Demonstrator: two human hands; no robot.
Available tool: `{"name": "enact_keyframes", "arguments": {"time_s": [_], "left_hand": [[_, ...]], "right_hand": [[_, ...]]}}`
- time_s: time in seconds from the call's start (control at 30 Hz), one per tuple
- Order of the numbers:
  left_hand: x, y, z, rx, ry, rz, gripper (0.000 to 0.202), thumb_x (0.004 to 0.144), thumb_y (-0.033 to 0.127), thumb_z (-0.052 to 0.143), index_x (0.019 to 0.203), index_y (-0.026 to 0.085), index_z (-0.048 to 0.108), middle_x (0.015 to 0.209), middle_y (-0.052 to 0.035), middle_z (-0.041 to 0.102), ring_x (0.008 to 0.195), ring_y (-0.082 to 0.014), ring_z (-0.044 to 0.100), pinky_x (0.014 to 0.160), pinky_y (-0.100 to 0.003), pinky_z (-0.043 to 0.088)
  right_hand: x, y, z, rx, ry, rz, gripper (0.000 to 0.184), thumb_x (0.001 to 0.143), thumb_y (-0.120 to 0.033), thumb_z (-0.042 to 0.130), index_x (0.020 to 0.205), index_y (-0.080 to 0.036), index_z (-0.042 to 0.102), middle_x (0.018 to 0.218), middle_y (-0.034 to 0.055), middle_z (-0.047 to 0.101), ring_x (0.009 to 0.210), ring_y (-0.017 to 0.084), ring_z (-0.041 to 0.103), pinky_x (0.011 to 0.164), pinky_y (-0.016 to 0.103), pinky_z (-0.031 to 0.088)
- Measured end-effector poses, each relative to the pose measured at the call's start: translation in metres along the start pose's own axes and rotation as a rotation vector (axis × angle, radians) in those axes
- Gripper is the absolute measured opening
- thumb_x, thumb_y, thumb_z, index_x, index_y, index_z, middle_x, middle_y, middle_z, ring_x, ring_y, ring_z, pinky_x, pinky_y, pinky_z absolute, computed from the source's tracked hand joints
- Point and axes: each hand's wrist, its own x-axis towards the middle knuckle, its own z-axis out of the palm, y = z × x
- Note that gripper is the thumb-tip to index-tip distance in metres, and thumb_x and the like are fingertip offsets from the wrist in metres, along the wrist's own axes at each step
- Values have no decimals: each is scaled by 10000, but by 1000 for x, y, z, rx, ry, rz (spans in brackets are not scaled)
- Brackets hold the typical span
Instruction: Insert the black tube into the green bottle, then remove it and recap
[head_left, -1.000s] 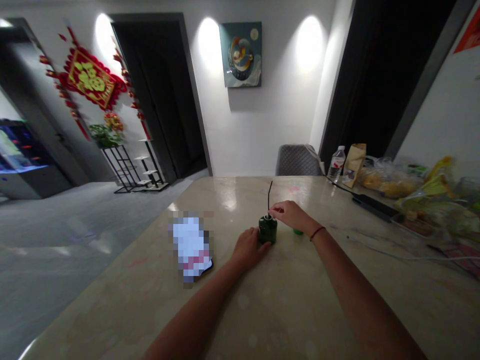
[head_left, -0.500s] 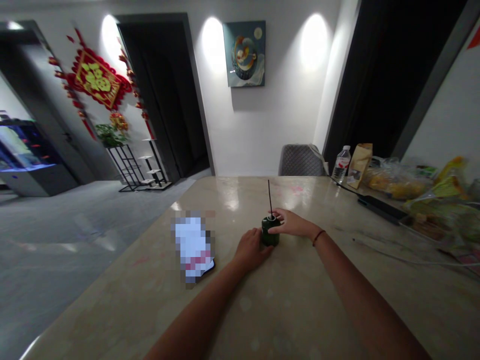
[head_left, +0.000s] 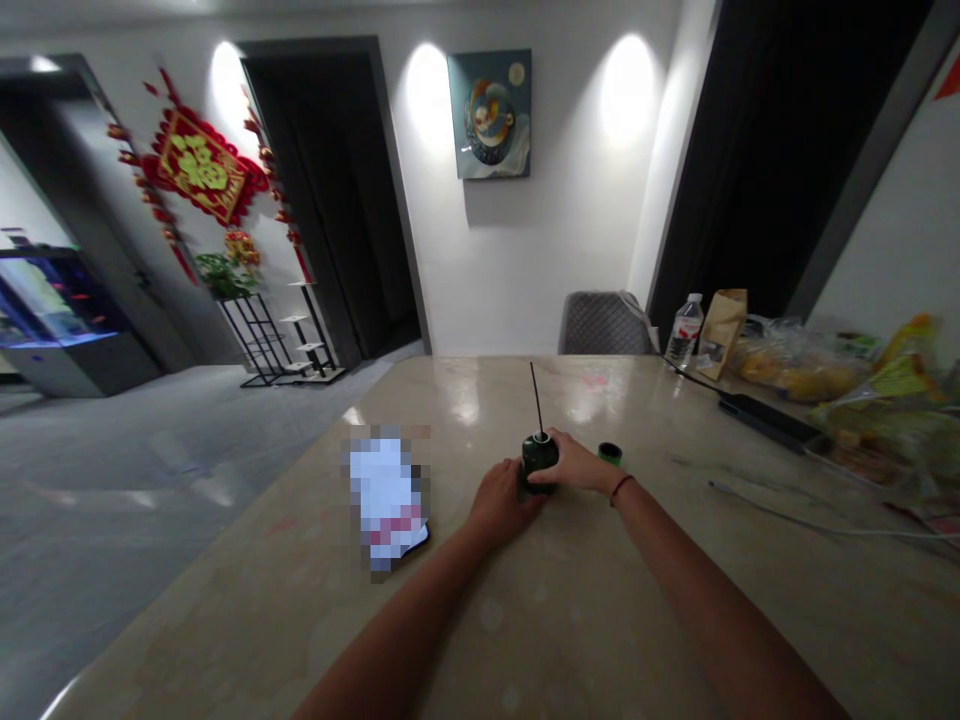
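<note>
A small dark green jar (head_left: 540, 454) stands on the beige marble table (head_left: 525, 620), with a thin black stick (head_left: 536, 398) rising from its mouth. My left hand (head_left: 501, 505) wraps its fingers against the jar's left side. My right hand (head_left: 574, 467) curls round the jar's right side, a thin band on its wrist. Behind my right hand sits a small green cap (head_left: 610, 454), apart from the jar.
A blurred-out phone (head_left: 386, 497) lies left of my hands. Along the table's right side are a water bottle (head_left: 685, 331), a paper bag (head_left: 720, 320), food bags (head_left: 795, 365), a black remote (head_left: 769, 420) and a white cable (head_left: 810, 520). A grey chair (head_left: 604, 323) stands at the far end.
My right hand let go of the stick's base and dropped down to hold the jar's right side, uncovering the green cap behind it. My left hand stayed on the jar.
</note>
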Motion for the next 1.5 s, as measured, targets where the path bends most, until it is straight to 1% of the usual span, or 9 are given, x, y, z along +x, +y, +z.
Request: {"name": "enact_keyframes", "arguments": {"time_s": [0.1,0.27,0.5,0.6,0.77,1.0,1.2,1.37,1.5], "left_hand": [[0,-2,1,-80,24,-35,538,671,339,570,1165,192,417,1149,-80,530,1053,-206,486,912,-325,363],[2,-4,0,-173,37,-106,589,676,286,560,1228,209,371,1221,-66,493,1109,-191,462,952,-331,344],[4,-7,-2,-212,57,-174,634,693,208,515,1289,162,305,1256,-90,464,1138,-180,440,981,-321,317],[5,-8,-1,-233,32,-158,655,676,135,476,1301,176,285,1252,-67,475,1134,-164,445,983,-312,318],[5,-10,1,-230,31,-126,637,652,61,417,1268,208,347,1242,-31,489,1141,-140,441,991,-293,314],[6,-10,1,-216,38,-148,597,661,60,397,1242,198,384,1219,-28,511,1136,-139,448,993,-288,318],[6,-9,1,-225,44,-130,591,657,56,399,1230,200,395,1210,-30,519,1114,-139,468,981,-285,334],[5,-11,1,-214,45,-128,583,661,59,397,1230,185,395,1209,-44,518,1124,-147,458,989,-293,321],[6,-11,2,-235,42,-114,587,655,53,395,1228,185,396,1209,-42,519,1120,-147,459,987,-289,320]], "right_hand": [[3,3,7,-35,104,64,646,500,-391,708,1041,-167,432,1057,90,454,1018,218,468,891,347,358],[8,10,24,33,279,23,634,547,-380,676,1071,-171,387,1099,97,452,1058,204,457,925,345,344],[9,19,34,347,250,118,578,569,-303,668,1036,-163,359,1034,96,546,949,171,547,857,325,412],[8,18,38,296,268,117,585,533,-341,690,1004,-168,389,1024,85,549,961,182,537,874,342,400],[8,18,45,103,389,128,624,462,-388,712,969,-163,427,1044,99,513,991,218,503,880,364,389],[7,22,41,284,260,61,630,512,-288,692,1033,-153,364,1021,96,546,957,185,538,866,321,404],[9,26,45,243,340,73,712,478,-308,714,1056,-153,327,1093,125,507,1012,200,514,900,340,381],[8,29,43,314,275,74,810,513,-300,705,1161,-153,242,1085,131,528,987,190,540,882,344,401],[8,30,43,306,311,70,745,500,-280,718,1121,-157,326,1093,123,542,1009,196,532,893,355,391]]}}
